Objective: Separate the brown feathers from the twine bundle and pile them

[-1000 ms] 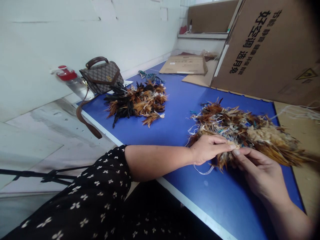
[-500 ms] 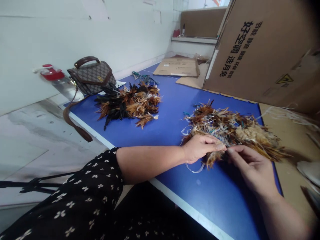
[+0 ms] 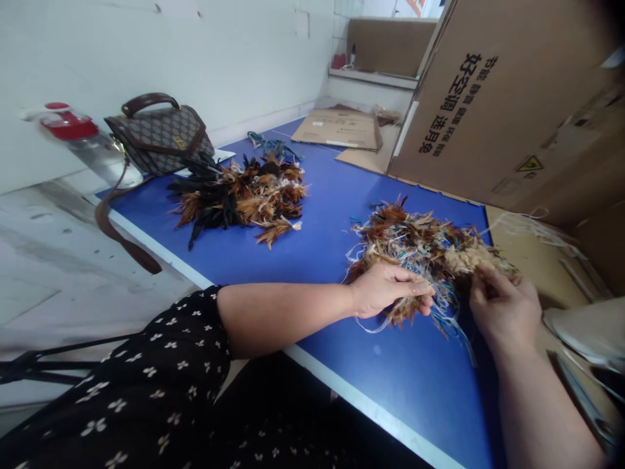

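Note:
Brown, tan and cream feathers lie in a tangled pile (image 3: 415,234) on the right side of the blue table, mixed with white and teal strings (image 3: 446,299). At the near edge of this pile, my left hand (image 3: 385,290) is closed in a pinch around a small bunch of feathers (image 3: 403,311). My right hand (image 3: 508,309) is at the pile's right end, beside the pale feathers (image 3: 471,259). Its fingers are curled together, and their tips are partly hidden against the feathers, so what they grip cannot be made out.
A second heap of black and brown feathers (image 3: 244,198) lies on the blue table (image 3: 322,215) to the left. Behind it are a patterned handbag (image 3: 163,137) and a red-capped bottle (image 3: 90,143). A large cardboard box (image 3: 488,111) stands at the right; flat cardboard (image 3: 336,128) lies behind.
My right hand has moved away from my left fingertips, rightward to the pale feathers. My left hand keeps its pinch. More strings show between the hands, and the view has shifted slightly.

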Demonstrator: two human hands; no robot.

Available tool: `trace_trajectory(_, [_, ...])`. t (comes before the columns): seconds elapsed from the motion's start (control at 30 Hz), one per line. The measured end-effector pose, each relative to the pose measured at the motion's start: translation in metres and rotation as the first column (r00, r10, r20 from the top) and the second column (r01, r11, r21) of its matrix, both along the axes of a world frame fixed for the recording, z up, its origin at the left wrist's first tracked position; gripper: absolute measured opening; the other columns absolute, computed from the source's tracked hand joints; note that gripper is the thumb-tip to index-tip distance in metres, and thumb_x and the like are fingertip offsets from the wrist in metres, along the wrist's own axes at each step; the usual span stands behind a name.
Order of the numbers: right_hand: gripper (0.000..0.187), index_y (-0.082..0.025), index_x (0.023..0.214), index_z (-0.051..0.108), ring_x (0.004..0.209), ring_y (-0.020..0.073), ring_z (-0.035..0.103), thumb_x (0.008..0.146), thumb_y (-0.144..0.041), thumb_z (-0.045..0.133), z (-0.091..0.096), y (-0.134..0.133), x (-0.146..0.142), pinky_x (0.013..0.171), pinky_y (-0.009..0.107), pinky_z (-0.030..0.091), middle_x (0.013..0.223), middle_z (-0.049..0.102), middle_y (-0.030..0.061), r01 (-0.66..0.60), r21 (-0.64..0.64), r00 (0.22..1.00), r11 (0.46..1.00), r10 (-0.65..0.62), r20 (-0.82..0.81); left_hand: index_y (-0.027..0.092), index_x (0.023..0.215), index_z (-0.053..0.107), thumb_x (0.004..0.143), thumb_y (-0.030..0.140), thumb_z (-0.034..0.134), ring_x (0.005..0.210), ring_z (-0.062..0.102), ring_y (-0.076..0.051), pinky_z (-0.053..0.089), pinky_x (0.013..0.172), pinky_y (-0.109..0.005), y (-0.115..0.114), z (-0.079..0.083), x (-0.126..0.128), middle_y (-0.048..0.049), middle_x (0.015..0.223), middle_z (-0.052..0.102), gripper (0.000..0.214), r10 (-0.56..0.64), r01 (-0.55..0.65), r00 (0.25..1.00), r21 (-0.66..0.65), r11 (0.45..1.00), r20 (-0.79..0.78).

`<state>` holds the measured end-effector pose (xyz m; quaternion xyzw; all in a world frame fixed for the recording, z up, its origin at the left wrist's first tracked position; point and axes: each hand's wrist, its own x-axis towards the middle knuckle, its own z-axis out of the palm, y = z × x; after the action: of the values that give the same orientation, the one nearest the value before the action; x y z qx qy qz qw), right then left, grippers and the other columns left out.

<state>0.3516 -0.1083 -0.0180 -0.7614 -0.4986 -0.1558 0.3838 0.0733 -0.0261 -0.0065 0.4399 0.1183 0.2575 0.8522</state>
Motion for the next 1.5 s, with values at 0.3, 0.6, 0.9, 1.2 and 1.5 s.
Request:
trace_trajectory(0.3, [0.028, -0.021, 0.101, 0.08, 0.097, 0.0297, 0.071, 0.101, -0.049, 0.075, 0.012, -0.006, -0.017, 0.099, 0.047, 0.056, 0.101, 0.076, 0.0128, -0.079, 0.116, 0.99, 0.99, 0.091, -0.107, 0.012, 0.092, 0.084, 0.067, 0.058, 0.114, 0.078, 0.076, -0.016, 0.061, 0.086, -0.04, 0.002, -0.001, 0.001, -0.0043, 0.084, 0.08, 0.061, 0.085, -0.085, 0.996, -0.002, 0.996, 0.025])
trace_trajectory(0.6, [0.041, -0.023, 0.102, 0.08, 0.068, 0.0176, 0.062, 0.104, -0.064, 0.079, 0.011, -0.017, -0.068, 0.068, 0.033, 0.054, 0.081, 0.071, 0.0023, -0.284, 0.154, 0.874, 0.946, 0.322, -0.365, 0.01, 0.096, 0.084, 0.065, 0.06, 0.115, 0.08, 0.077, -0.016, 0.061, 0.092, -0.042, 0.007, -0.011, 0.007, -0.0054, 0.087, 0.081, 0.066, 0.148, -0.148, 0.988, -0.003, 0.989, 0.049])
trace_trajectory(0.9, [0.039, -0.024, 0.099, 0.08, 0.07, 0.018, 0.067, 0.104, -0.062, 0.081, 0.02, -0.024, -0.079, 0.065, 0.031, 0.055, 0.081, 0.073, 0.0034, -0.384, 0.184, 0.831, 0.905, 0.426, -0.358, 0.017, 0.094, 0.088, 0.079, 0.058, 0.106, 0.09, 0.076, -0.014, 0.062, 0.102, -0.037, 0.007, -0.01, 0.005, -0.0061, 0.098, 0.084, 0.047, 0.37, -0.368, 0.929, 0.044, 0.929, -0.031])
trace_trajectory(1.2, [0.031, -0.026, 0.098, 0.083, 0.073, 0.0181, 0.069, 0.105, -0.056, 0.081, 0.021, -0.022, -0.082, 0.073, 0.032, 0.056, 0.086, 0.078, 0.0034, -0.477, 0.123, 0.835, 0.87, 0.493, -0.244, 0.013, 0.101, 0.089, 0.074, 0.058, 0.11, 0.088, 0.078, -0.015, 0.063, 0.1, -0.038, 0.006, -0.005, 0.001, -0.0066, 0.092, 0.085, 0.057, 0.191, -0.192, 0.981, -0.027, 0.981, -0.019])
trace_trajectory(1.5, [0.039, -0.019, 0.103, 0.087, 0.059, 0.0147, 0.058, 0.101, -0.058, 0.079, 0.009, -0.02, -0.063, 0.058, 0.029, 0.047, 0.076, 0.075, 0.0045, -0.138, 0.085, 0.937, 0.987, 0.158, -0.31, 0.012, 0.097, 0.087, 0.083, 0.049, 0.106, 0.082, 0.077, -0.014, 0.064, 0.088, -0.035, 0.008, -0.001, -0.001, -0.0072, 0.093, 0.084, 0.044, 0.177, -0.179, 0.984, -0.099, 0.979, -0.03])
